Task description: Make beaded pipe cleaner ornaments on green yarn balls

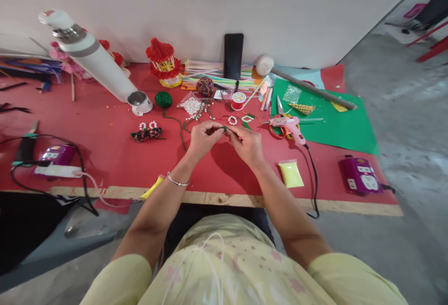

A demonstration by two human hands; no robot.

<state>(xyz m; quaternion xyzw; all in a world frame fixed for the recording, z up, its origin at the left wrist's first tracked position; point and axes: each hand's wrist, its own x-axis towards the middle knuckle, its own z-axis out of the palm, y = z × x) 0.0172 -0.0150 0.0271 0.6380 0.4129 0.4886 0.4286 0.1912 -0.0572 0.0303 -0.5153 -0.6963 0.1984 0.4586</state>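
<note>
My left hand (203, 140) and my right hand (248, 145) meet over the red table, both with fingers pinched on a small bit of dark green yarn (224, 129). The fingers hide most of it. A green strand trails from a green yarn ball (163, 100) toward my left hand. Just beyond my fingertips lie a ring of white beads (232, 120), a pale diamond-shaped piece (248, 118) and a red-and-white thread spool (238, 101). White beads (192, 105) spill from a clear bag. A dark multicoloured yarn piece with bead rings (147, 133) rests to the left.
A pink glue gun (289, 126) lies over orange scissors (276, 131) at right, its cord crossing the table edge. A white bottle (94, 60), metal cup (140, 102), multicoloured yarn ball (205, 86), phone (233, 56) and white-headed mallet (311, 88) stand or lie farther back.
</note>
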